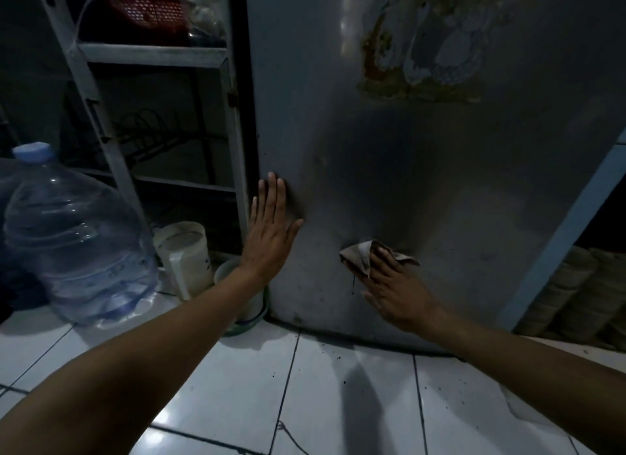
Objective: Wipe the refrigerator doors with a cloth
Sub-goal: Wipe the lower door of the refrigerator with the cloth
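The grey refrigerator door (423, 170) fills the middle and right of the head view, dim, with a peeling, stained sticker patch near its top. My left hand (269, 227) lies flat and open against the door's lower left edge, fingers pointing up. My right hand (393, 292) presses a small crumpled beige cloth (359, 256) against the lower part of the door, fingers spread over it. A few dark drips show on the door just below the cloth.
A large clear water jug (74, 238) with a blue cap stands on the floor at left. Behind it is a metal shelf rack (152, 53) holding a red basket (142, 12). A white container (184, 254) and a small bowl sit by the fridge's corner. White floor tiles (338, 397) lie below.
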